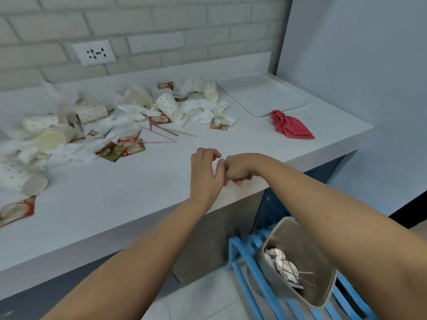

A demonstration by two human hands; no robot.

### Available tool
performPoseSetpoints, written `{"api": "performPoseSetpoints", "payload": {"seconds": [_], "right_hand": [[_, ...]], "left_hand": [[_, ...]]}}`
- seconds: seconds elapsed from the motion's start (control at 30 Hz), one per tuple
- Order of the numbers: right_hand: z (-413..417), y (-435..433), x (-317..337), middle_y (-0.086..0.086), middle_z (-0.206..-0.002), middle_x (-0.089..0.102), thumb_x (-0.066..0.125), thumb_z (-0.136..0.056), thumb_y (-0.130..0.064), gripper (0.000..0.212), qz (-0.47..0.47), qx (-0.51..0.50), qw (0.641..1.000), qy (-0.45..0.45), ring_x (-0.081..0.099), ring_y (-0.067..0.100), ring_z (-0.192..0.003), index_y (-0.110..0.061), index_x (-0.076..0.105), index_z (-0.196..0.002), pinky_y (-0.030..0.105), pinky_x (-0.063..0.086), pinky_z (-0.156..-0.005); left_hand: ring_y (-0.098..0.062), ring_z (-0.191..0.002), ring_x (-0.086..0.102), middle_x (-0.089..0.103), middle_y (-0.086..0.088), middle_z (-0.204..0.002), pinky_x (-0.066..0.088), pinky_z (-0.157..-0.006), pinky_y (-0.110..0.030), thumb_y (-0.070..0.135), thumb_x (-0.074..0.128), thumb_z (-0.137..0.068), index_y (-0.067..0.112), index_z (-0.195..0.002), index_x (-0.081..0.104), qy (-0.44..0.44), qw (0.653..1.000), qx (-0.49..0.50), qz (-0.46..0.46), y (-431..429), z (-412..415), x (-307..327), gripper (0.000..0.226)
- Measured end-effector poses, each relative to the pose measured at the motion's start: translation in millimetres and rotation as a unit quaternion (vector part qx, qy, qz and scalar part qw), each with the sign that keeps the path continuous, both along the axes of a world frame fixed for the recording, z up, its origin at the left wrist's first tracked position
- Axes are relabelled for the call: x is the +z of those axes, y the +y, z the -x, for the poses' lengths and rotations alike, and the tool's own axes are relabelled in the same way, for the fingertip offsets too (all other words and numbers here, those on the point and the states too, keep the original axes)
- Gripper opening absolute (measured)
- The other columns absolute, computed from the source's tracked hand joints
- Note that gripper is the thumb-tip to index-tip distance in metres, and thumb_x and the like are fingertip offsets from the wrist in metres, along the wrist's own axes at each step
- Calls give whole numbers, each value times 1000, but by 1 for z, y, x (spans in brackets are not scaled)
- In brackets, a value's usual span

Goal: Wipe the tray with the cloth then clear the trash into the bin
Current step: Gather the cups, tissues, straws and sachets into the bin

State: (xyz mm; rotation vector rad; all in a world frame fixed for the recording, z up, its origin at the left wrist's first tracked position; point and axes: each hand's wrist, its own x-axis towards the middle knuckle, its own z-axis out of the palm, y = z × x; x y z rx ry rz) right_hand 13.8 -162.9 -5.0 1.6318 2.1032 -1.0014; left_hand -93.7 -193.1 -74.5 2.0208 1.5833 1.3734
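While most trash (169, 107) lies on the worktop (138, 188), clearing looks barely begun.
Tray (261, 95) looks wiped, cloth (290, 127) just beside it; bin (288, 232) holds a few scraps; left hand (205, 174) and right hand (238, 170) meet, fingers curled, grip contents hidden.

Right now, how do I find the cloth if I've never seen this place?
Go to the right end of the white counter, where a flat white tray lies. The cloth is the crumpled heap just in front of the tray's near corner. It is the only all-red thing there; the paper cups and tissues to its left are white.
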Motion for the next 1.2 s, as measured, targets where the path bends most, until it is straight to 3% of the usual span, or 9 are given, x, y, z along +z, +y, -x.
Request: {"api": "performPoseSetpoints", "payload": {"seconds": [0.33,0.5,0.6,0.7,0.87,0.97,1.03,1.1,1.2], "right_hand": [[162,17,4,1,-66,52,57,-90,-24,15,-103,71,985,116,45,14,-56,-10,56,-85,21,37,-49],[238,17,1,-4,-77,51,60,-89,-22,13,-146,111,970,160,49,13,-70,-10,61,-94,20,39,-54],[280,17,-1,-4,-85,50,62,-88,-26,30,-168,129,961,178,49,16,-84,-7,59,-111,25,38,-65],[317,15,-5,5,-110,53,64,-88,-32,44,-170,148,958,178,46,16,-90,-10,51,-123,26,37,-68],[367,13,-16,11,-136,41,69,-83,-37,67,-151,154,957,191,48,25,-120,-13,37,-137,34,43,-93],[389,14,-19,12,-140,37,71,-79,-41,79,-154,151,959,184,45,28,-125,-14,31,-142,39,43,-100],[401,16,-21,12,-140,39,71,-78,-44,84,-159,148,961,173,44,29,-126,-13,29,-143,41,43,-101],[406,17,-23,13,-138,40,71,-78,-45,90,-160,147,961,169,45,29,-125,-13,22,-146,40,44,-99],[414,22,-26,12,-134,47,74,-75,-44,103,-158,111,959,208,50,30,-121,-19,6,-149,42,48,-95]], "left_hand": [[-26,-111,43,50,-9,-117,34,-89,-34,17,50,-91,7,-106,57,30,975,210,63,2,171,19,19],[-28,-103,47,52,-10,-106,34,-84,-31,17,47,-88,6,-97,60,2,964,265,14,-18,255,21,19],[-27,-102,46,52,-12,-107,31,-84,-28,22,46,-83,4,-99,59,-22,950,312,-5,-28,300,20,27],[-32,-109,44,48,-16,-120,32,-88,-31,21,52,-85,2,-111,55,-42,922,384,16,-31,346,20,32],[-33,-131,32,37,-11,-142,30,-103,-46,27,54,-91,5,-136,37,-70,889,425,153,-22,400,26,53],[-32,-123,41,54,-10,-129,37,-101,-44,32,50,-91,6,-129,49,-117,899,377,191,-14,422,20,46],[-28,-100,55,64,-8,-101,45,-82,-35,26,50,-91,5,-107,61,-179,911,328,173,-11,428,19,29],[-21,-78,53,58,1,-75,41,-66,-28,19,50,-93,7,-87,60,-215,919,291,157,-8,425,23,17],[-12,-66,48,53,3,-67,38,-64,-24,14,49,-94,12,-76,57,-252,928,235,140,4,414,34,19]]}}
